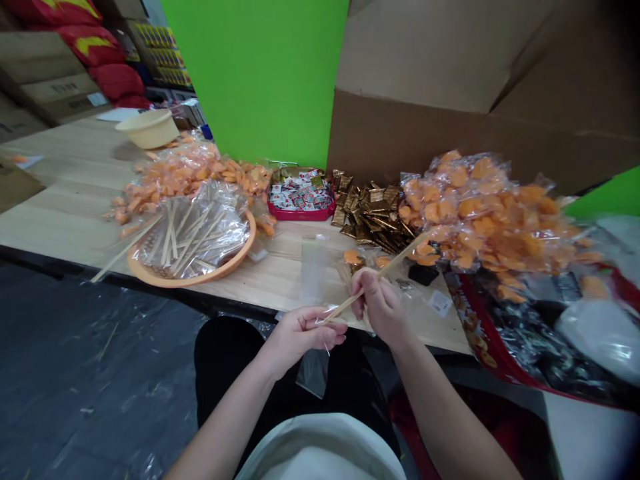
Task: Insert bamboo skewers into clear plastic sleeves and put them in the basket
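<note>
In the middle of the view, my right hand (383,308) is closed around thin light wooden sticks (403,255), which slant up to the right. My left hand (303,331) pinches the mouth of a clear plastic bag (313,375) that hangs below its fingers. The lower ends of the sticks reach the left fingers at the bag's mouth; whether they are inside it I cannot tell. Beyond my hands, flat clear sleeves (313,267) lie on the table. Small orange pieces (352,257) lie just past my right hand.
An orange basket (251,243) at left holds bagged sticks (175,233). A pink tray (300,215) of small packets and a pile of gold packets (373,207) stand at the back. Bagged orange pieces (470,200) heap up at right, beside a red box (465,313). Cardboard (425,133) rises behind.
</note>
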Demonstrator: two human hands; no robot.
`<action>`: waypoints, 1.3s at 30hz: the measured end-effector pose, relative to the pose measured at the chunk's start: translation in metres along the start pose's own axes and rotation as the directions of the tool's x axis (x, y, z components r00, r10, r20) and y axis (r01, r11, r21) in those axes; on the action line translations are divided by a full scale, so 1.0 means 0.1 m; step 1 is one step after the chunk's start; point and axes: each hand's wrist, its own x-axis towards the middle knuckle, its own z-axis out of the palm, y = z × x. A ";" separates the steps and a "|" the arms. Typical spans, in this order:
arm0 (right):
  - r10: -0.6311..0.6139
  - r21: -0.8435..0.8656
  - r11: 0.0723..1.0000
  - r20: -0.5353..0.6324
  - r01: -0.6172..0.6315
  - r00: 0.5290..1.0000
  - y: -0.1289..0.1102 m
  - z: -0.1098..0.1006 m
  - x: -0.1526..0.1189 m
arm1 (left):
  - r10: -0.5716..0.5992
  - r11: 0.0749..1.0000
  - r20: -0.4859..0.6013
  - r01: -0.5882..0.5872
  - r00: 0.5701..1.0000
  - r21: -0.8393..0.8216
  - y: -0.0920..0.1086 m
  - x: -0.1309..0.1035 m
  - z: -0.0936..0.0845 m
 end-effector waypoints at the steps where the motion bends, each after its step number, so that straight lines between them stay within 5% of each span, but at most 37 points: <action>1: 0.021 -0.007 1.000 0.054 -0.021 0.998 0.02 0.05 -0.02 | -0.008 1.000 0.021 0.008 1.000 0.017 0.01 0.00 0.00; 6: 0.057 -0.079 0.996 0.226 -0.040 0.973 0.16 0.07 -0.02 | -0.053 0.997 0.095 0.047 0.994 0.066 0.03 -0.02 -0.01; 9: -0.059 0.036 0.997 -0.106 0.063 0.993 0.18 -0.09 0.13 | -0.063 0.995 0.087 0.056 0.994 0.088 0.00 -0.03 -0.01; 11: -0.180 0.033 0.978 -0.344 0.204 0.921 0.14 -0.18 0.19 | -0.068 0.994 0.095 0.058 0.993 0.096 -0.01 -0.02 0.00; 13: -0.272 -0.089 0.962 -0.249 0.258 0.929 0.06 -0.17 0.14 | -0.063 0.995 0.109 0.055 0.992 0.079 0.00 0.00 0.01; 15: -0.244 -0.217 0.941 0.094 0.259 0.965 -0.02 -0.09 -0.01 | -0.007 0.999 0.095 0.003 0.995 0.045 0.03 0.03 0.03; 17: -0.148 -0.265 0.931 0.358 0.253 0.922 -0.02 0.03 -0.18 | 0.070 0.997 0.051 -0.070 0.996 0.016 0.06 0.04 0.03; 19: -0.120 -0.216 0.959 0.286 0.186 0.951 0.04 0.10 -0.31 | 0.094 0.996 0.007 -0.094 0.996 0.008 0.08 0.03 0.01; 22: 0.047 -0.054 0.997 -0.052 -0.050 0.998 0.19 0.12 -0.34 | 0.080 0.997 -0.040 -0.079 0.996 0.019 0.05 0.01 0.00; 24: 0.207 0.010 0.978 -0.026 -0.207 0.978 0.24 0.13 -0.32 | 0.102 0.995 -0.053 -0.101 0.993 0.027 0.01 -0.01 0.01; 26: 0.240 -0.018 0.971 0.047 -0.240 0.970 0.23 0.14 -0.29 | 0.117 0.993 -0.043 -0.117 0.992 0.001 -0.02 -0.03 0.03; 29: 0.030 -0.224 0.974 0.013 -0.026 0.999 0.14 0.17 -0.29 | 0.127 0.991 -0.041 -0.128 0.991 -0.046 -0.02 -0.04 0.05; 32: -0.106 -0.416 0.899 0.088 0.133 0.990 0.08 0.16 -0.30 | 0.157 0.987 -0.154 -0.159 0.975 -0.003 0.01 -0.03 0.07; 34: -0.201 -0.519 0.833 0.038 0.191 0.979 0.08 0.14 -0.32 | 0.160 0.987 -0.225 -0.156 0.961 0.036 0.03 -0.03 0.07; 37: -0.498 -0.732 0.628 -0.116 0.265 0.859 0.07 0.13 -0.37 | 0.134 0.991 -0.246 -0.130 0.960 0.035 0.02 -0.02 0.07; 39: -0.601 -0.820 0.481 -0.051 0.310 0.798 0.06 0.14 -0.42 | 0.129 0.992 -0.223 -0.126 0.966 0.027 0.01 -0.02 0.08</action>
